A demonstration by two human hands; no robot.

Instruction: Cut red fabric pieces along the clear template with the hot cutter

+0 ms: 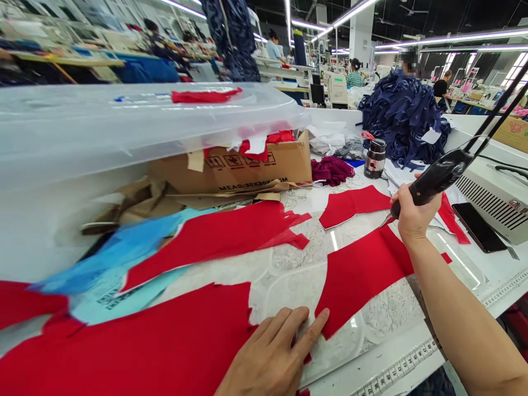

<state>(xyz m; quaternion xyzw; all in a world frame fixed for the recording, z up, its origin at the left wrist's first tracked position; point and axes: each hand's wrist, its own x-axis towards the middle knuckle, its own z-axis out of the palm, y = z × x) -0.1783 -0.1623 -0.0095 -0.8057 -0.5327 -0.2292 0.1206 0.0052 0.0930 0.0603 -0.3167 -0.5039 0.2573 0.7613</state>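
Note:
My right hand (417,213) is closed round a black corded electric cutter (438,179). Its thin metal tip points down at the upper edge of a red fabric piece (363,272); whether it touches cannot be told. My left hand (275,352) lies flat with fingers stretched out, the index fingertip on that piece's lower left corner. Part of the left palm overlaps a large red cloth (165,341). Behind the middle piece is a smaller red piece (357,203). A long red strip with a ragged end (214,234) lies farther left.
A cardboard box (256,170) with scraps stands under a translucent plastic sheet (124,126). A black jar (375,158), a phone (478,226) and a vented white unit (495,190) are at right. A measuring tape (402,366) runs along the front edge. Navy strips (402,118) are heaped behind.

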